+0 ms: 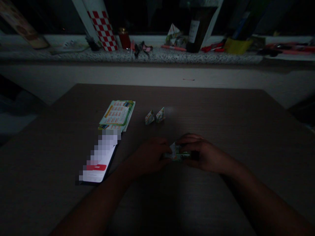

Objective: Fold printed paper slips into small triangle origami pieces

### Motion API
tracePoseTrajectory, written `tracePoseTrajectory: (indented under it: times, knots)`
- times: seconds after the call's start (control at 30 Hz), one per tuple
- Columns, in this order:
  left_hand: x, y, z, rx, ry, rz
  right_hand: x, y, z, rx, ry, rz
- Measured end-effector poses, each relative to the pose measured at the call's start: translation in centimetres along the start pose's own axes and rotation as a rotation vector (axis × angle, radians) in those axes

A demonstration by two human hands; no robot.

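Note:
A small folded piece of printed paper point(176, 152), green and white, is between my two hands low over the table. My left hand point(154, 154) has its fingers closed on the paper's left end. From the right, my right hand point(198, 151) curls its fingers and thumb around the other end, hiding part of it. Just beyond the hands stand two small folded paper pieces point(149, 117) with a similar print. To the left lies a stack of printed calendar sheets point(116, 113), green-edged with rows of small grids.
A phone point(97, 167) with a lit screen lies on the brown table point(221, 111), touching the stack. Behind, a speckled stone windowsill point(157, 57) carries a red-and-white checkered tube point(104, 31), a dark bottle point(195, 32), a yellow pot point(237, 46) and pens.

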State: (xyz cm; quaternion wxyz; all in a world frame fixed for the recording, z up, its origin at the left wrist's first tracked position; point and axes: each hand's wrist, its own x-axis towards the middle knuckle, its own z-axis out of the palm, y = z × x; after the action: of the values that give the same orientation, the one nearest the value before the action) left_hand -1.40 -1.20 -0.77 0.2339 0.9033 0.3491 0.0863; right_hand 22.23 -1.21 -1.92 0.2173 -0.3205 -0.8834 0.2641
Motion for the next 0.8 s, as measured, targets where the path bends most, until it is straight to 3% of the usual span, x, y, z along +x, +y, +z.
tracePoseTrajectory:
  times: [0.8]
  knots:
    - [0.38, 0.19, 0.39, 0.019, 0.043, -0.017, 0.16, -0.10, 0.19, -0.007, 0.019, 0.013]
